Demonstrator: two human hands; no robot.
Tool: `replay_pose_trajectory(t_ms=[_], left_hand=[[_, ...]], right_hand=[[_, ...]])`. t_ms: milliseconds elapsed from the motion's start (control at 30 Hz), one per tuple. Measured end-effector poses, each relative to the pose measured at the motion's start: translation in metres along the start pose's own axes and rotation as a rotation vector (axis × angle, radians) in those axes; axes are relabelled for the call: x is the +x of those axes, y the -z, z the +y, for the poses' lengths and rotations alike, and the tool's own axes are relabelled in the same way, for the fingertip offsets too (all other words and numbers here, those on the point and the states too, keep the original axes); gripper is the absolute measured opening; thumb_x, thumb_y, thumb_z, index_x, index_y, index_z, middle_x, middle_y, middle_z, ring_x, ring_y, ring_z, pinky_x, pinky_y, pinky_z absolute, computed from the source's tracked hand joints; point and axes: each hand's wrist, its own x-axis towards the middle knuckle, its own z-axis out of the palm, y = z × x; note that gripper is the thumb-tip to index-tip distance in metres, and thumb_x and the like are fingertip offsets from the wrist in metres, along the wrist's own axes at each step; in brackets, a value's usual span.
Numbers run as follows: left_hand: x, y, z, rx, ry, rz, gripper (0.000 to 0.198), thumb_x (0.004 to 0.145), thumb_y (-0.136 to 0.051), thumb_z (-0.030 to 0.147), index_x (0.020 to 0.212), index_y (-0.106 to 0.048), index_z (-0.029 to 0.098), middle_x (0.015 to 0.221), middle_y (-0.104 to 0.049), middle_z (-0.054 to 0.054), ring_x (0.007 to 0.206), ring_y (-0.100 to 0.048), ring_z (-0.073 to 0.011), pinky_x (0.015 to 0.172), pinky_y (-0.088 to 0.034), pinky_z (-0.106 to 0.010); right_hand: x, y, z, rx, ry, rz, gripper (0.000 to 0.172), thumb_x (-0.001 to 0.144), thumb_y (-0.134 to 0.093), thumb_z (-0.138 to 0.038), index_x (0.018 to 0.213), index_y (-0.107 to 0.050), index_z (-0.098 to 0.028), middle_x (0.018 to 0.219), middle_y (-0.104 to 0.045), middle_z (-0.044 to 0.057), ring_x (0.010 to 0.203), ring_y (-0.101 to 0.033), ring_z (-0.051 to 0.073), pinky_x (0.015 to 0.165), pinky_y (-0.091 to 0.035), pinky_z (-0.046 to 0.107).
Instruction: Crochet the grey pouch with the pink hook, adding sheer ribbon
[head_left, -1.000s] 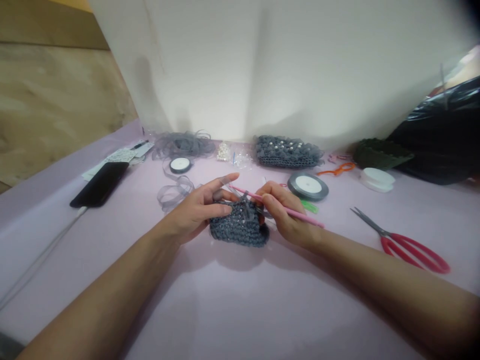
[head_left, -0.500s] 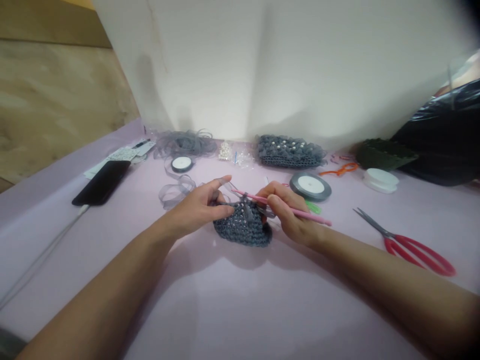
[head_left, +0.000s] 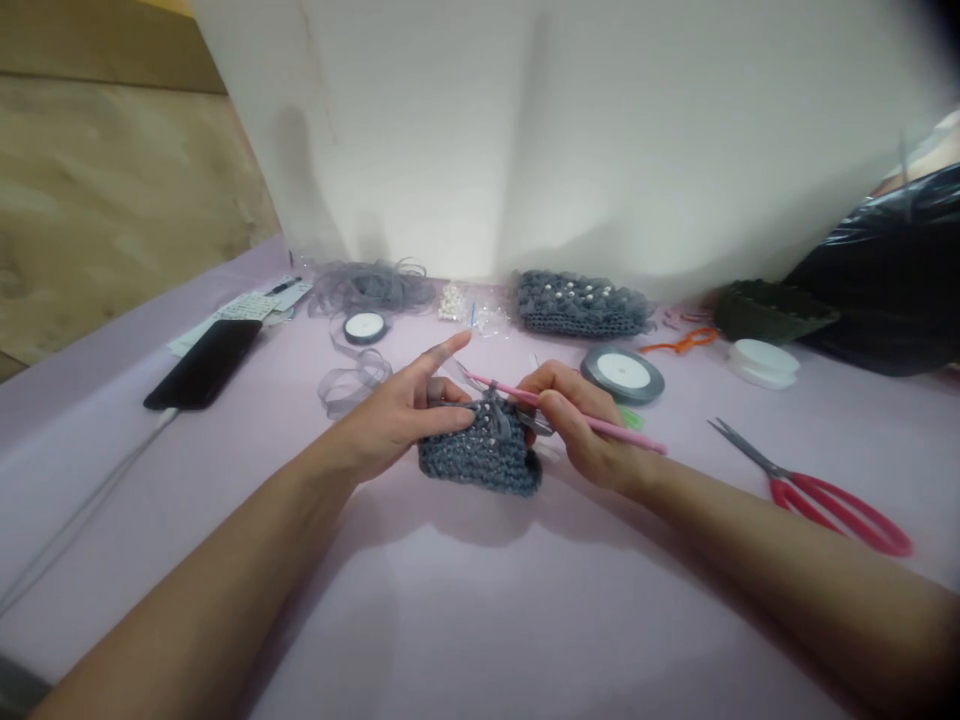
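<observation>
A grey-blue crocheted piece (head_left: 480,455) hangs between my hands, just above the table. My left hand (head_left: 405,410) pinches its left upper edge, thumb in front, with the index finger raised. In my right hand (head_left: 581,420) is a pink crochet hook (head_left: 622,433), held like a pencil; its tip points left, over the top edge of the piece. Grey ribbon (head_left: 356,385) lies in loops left of my left hand. The right fingertips also touch the right side of the piece, partly hidden.
Red-handled scissors (head_left: 840,510) lie at the right. Behind stand a beaded crocheted piece (head_left: 581,303), a grey ribbon spool (head_left: 622,372) and white spools (head_left: 763,362). A black phone (head_left: 205,365) with a cable lies at the left, near a small spool (head_left: 364,327).
My left index finger has risen and stretched away from the hook. The crocheted piece has turned slightly and spreads a little further left. The right hand has barely moved.
</observation>
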Motion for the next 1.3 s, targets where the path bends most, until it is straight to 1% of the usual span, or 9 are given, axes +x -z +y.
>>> replay_pose_trajectory(t_ms=[233, 433, 600, 767, 867, 1000, 1167, 1233, 1300], left_hand=[[0.0, 0.0, 0.003, -0.031, 0.026, 0.058, 0.081, 0.076, -0.077, 0.02, 0.146, -0.037, 0.03, 0.091, -0.065, 0.0, 0.076, -0.062, -0.0134, 0.064, -0.044, -0.025], [0.001, 0.004, 0.003, 0.004, 0.012, 0.074, 0.074, 0.075, -0.077, 0.02, 0.141, -0.046, 0.024, 0.089, -0.065, -0.001, 0.074, -0.061, -0.0128, 0.063, -0.043, -0.024], [0.001, 0.001, 0.006, 0.071, -0.033, 0.124, 0.072, 0.074, -0.076, 0.02, 0.14, -0.047, 0.023, 0.09, -0.062, -0.001, 0.074, -0.059, -0.0121, 0.063, -0.043, -0.024], [-0.002, -0.004, 0.009, 0.354, -0.095, 0.222, 0.066, 0.078, -0.069, 0.019, 0.14, -0.047, 0.024, 0.089, -0.059, 0.001, 0.07, -0.055, -0.0102, 0.059, -0.041, -0.023], [-0.002, -0.008, 0.007, 0.577, -0.153, 0.294, 0.065, 0.078, -0.064, 0.016, 0.14, -0.047, 0.024, 0.087, -0.059, 0.001, 0.072, -0.054, -0.0113, 0.063, -0.042, -0.024], [-0.001, -0.014, 0.001, 0.709, -0.212, 0.364, 0.062, 0.08, -0.061, 0.016, 0.139, -0.048, 0.028, 0.085, -0.059, 0.002, 0.073, -0.055, -0.0124, 0.067, -0.042, -0.026], [0.001, -0.029, -0.012, 0.612, -0.242, 0.469, 0.065, 0.082, -0.062, 0.021, 0.144, -0.042, 0.026, 0.087, -0.06, 0.001, 0.08, -0.058, -0.0138, 0.075, -0.045, -0.027], [0.002, -0.037, -0.016, 0.497, -0.236, 0.505, 0.066, 0.082, -0.064, 0.022, 0.144, -0.041, 0.025, 0.087, -0.059, 0.0, 0.081, -0.058, -0.0138, 0.076, -0.045, -0.027], [0.003, -0.044, -0.018, 0.287, -0.202, 0.515, 0.067, 0.08, -0.068, 0.023, 0.142, -0.043, 0.024, 0.086, -0.058, 0.001, 0.079, -0.058, -0.0129, 0.074, -0.046, -0.026]], right_hand=[[-0.001, 0.001, -0.002, -0.027, 0.014, -0.002, 0.031, 0.101, -0.038, -0.041, 0.087, -0.055, -0.02, 0.072, -0.059, 0.0, 0.065, -0.055, 0.014, 0.061, -0.042, 0.028], [0.004, 0.012, -0.005, -0.054, 0.067, -0.136, 0.03, 0.101, -0.037, -0.029, 0.086, -0.061, -0.021, 0.086, -0.064, 0.002, 0.075, -0.057, 0.015, 0.071, -0.043, 0.03], [0.006, 0.014, -0.004, -0.12, 0.106, -0.167, 0.029, 0.101, -0.035, -0.025, 0.092, -0.062, -0.019, 0.083, -0.062, 0.002, 0.071, -0.054, 0.014, 0.067, -0.041, 0.028], [0.006, 0.01, -0.006, -0.21, 0.166, -0.207, 0.024, 0.1, -0.034, -0.021, 0.094, -0.057, -0.017, 0.079, -0.057, 0.002, 0.066, -0.05, 0.012, 0.062, -0.04, 0.026], [0.006, 0.006, -0.011, -0.325, 0.238, -0.235, 0.019, 0.098, -0.035, -0.019, 0.092, -0.052, -0.017, 0.077, -0.053, 0.001, 0.061, -0.046, 0.011, 0.057, -0.037, 0.025], [0.006, -0.003, -0.014, -0.536, 0.341, -0.177, 0.023, 0.098, -0.03, -0.018, 0.08, -0.045, -0.018, 0.071, -0.048, 0.001, 0.057, -0.041, 0.011, 0.053, -0.033, 0.025], [0.004, -0.017, 0.0, -0.809, 0.468, -0.037, 0.027, 0.101, -0.033, -0.024, 0.076, -0.043, -0.02, 0.07, -0.05, 0.003, 0.058, -0.041, 0.014, 0.055, -0.037, 0.027], [0.004, -0.021, 0.007, -0.877, 0.472, 0.021, 0.029, 0.102, -0.034, -0.027, 0.075, -0.043, -0.02, 0.068, -0.051, 0.003, 0.056, -0.04, 0.015, 0.054, -0.035, 0.027], [0.005, -0.022, 0.011, -0.89, 0.478, 0.067, 0.029, 0.102, -0.035, -0.027, 0.075, -0.043, -0.02, 0.067, -0.051, 0.003, 0.056, -0.04, 0.015, 0.054, -0.035, 0.027]])
